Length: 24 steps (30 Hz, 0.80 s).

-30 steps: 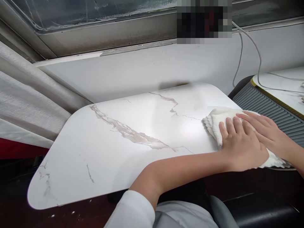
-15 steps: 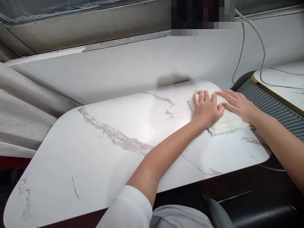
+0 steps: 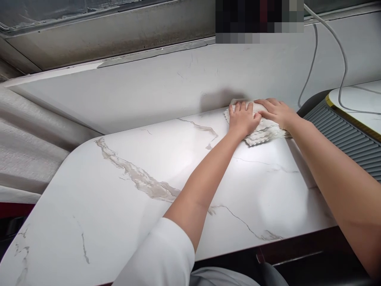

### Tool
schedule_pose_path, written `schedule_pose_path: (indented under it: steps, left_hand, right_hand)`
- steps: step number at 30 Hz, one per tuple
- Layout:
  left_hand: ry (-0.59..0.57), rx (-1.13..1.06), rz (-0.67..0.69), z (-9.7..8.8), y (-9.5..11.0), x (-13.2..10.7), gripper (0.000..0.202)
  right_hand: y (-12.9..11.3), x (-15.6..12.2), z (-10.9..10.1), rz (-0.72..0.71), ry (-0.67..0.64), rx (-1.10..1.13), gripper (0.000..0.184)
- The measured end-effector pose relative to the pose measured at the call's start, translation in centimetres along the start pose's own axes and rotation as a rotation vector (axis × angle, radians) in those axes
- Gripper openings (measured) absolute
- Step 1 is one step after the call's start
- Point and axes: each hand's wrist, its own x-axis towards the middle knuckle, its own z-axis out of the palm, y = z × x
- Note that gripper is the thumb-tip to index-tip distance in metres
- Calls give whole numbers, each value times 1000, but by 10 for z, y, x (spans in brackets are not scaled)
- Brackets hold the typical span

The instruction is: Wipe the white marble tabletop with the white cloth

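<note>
A folded white cloth (image 3: 263, 133) lies at the far right corner of a white marble-pattern tabletop (image 3: 125, 198), close to the wall. My left hand (image 3: 242, 119) presses flat on the cloth's left part, fingers stretched out and together. My right hand (image 3: 275, 111) lies flat on the cloth's far right part, its fingers pointing left and touching my left hand. Both arms reach far forward across the table.
A white wall (image 3: 149, 87) and a window ledge (image 3: 119, 39) run behind the table. A grey ribbed panel (image 3: 348, 139) and a second marble top (image 3: 360, 103) stand at the right, with a grey cable (image 3: 342, 55) hanging over them. A curtain (image 3: 29, 147) hangs at the left.
Both hands have slid the cloth from the table's near right edge away from me to the far right corner by the wall.
</note>
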Motion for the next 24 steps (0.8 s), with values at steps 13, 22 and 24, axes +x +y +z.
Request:
schedule_pose_path:
  steps: [13,22,24]
  left_hand:
    - [-19,7,-17,-3,-6,9,56]
    - [-35,38,-5,-1,4,-5,59]
    - [-31,47,-4,-2,13,-17,59]
  right_hand:
    - [-3,24,-3,152,-56,150,64]
    - [0,-3,-2,85,-34,92,70]
    - [1,-18,-5,57,-26,86,69]
